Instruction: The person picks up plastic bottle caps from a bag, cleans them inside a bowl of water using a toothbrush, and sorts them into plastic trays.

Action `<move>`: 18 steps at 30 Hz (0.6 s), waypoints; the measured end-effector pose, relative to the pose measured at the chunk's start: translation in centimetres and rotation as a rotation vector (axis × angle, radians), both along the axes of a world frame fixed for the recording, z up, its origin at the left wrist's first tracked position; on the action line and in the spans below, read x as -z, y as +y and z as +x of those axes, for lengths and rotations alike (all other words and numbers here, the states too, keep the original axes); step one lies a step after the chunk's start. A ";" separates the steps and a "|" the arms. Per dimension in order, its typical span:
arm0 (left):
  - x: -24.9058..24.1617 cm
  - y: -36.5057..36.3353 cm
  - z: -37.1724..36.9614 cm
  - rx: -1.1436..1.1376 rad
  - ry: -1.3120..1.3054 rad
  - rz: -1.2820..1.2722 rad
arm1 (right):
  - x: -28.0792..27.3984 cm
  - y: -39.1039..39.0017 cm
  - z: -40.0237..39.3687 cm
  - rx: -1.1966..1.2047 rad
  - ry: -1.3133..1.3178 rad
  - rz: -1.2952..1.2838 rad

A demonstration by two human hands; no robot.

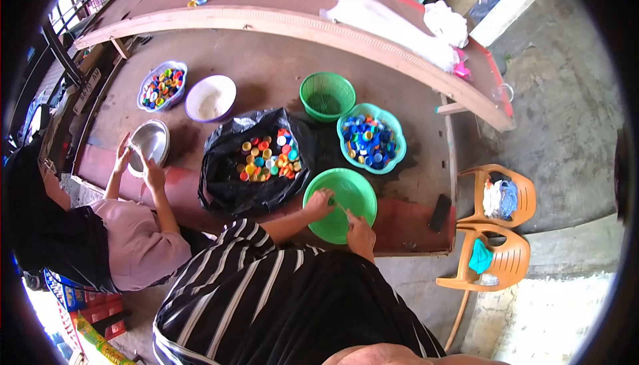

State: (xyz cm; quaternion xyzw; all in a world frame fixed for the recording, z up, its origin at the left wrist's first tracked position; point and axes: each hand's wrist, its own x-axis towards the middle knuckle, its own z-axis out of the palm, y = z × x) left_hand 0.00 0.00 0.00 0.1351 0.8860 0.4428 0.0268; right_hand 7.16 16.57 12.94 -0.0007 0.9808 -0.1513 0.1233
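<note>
Over the bright green basin (356, 188) at the table's front edge, both my hands work close together. My left hand (319, 206) is closed, its fingers pinching a small dark thing that I cannot make out, at the basin's left side. My right hand (361, 235) is closed around a thin, light tool (345, 210) whose tip points toward my left hand; its kind is too small to tell. To the left lies an open black plastic bag (223, 158) with many bottle caps (259, 158). Behind the basin, a turquoise basket (399, 140) holds mostly blue bottle caps (368, 142).
A green strainer basket (327, 88), a white-purple bowl (212, 97) and a lavender basket of mixed caps (163, 86) stand farther back. At left, a co-worker (140, 245) holds metal bowls (152, 142). A phone-like dark object (439, 212) lies right. Orange chairs (522, 198) stand beyond the table.
</note>
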 end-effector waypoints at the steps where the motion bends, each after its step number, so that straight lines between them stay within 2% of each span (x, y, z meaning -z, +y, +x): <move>1: 0.0 0.5 0.3 0.032 0.029 -0.024 | 0.6 0.7 0.3 0.041 0.055 -0.003; 2: 0.0 1.0 0.3 0.045 0.086 -0.006 | 1.2 1.4 0.1 0.081 0.114 -0.008; 3: -1.9 -2.2 0.0 0.064 0.162 -0.046 | 0.4 -1.1 -0.4 0.112 0.206 -0.092; 5: -2.8 -1.7 0.8 0.091 0.193 -0.044 | -0.5 -0.6 0.3 0.174 0.328 -0.155; 6: -3.5 -1.3 1.0 0.100 0.179 -0.058 | -0.7 0.6 0.4 0.077 0.142 -0.053; 9: -3.5 -1.8 1.1 0.075 0.218 -0.064 | -1.3 0.8 0.5 0.147 0.273 -0.251; 10: -3.8 -2.0 1.1 0.076 0.223 -0.052 | -2.4 0.5 0.1 0.143 0.273 -0.231; 13: -3.6 -1.9 1.8 0.110 0.145 -0.017 | -2.6 0.3 -3.0 0.045 0.103 -0.259; 15: -3.5 -2.3 1.2 0.129 0.120 -0.013 | -5.9 -3.1 -5.8 0.003 0.283 -0.237; 17: -3.5 -2.2 1.2 0.152 0.135 -0.015 | -8.6 -6.8 -9.4 -0.136 0.548 -0.463; 18: -3.3 -2.2 1.3 0.146 0.148 -0.004 | -10.1 -8.4 -11.1 -0.155 0.482 -0.404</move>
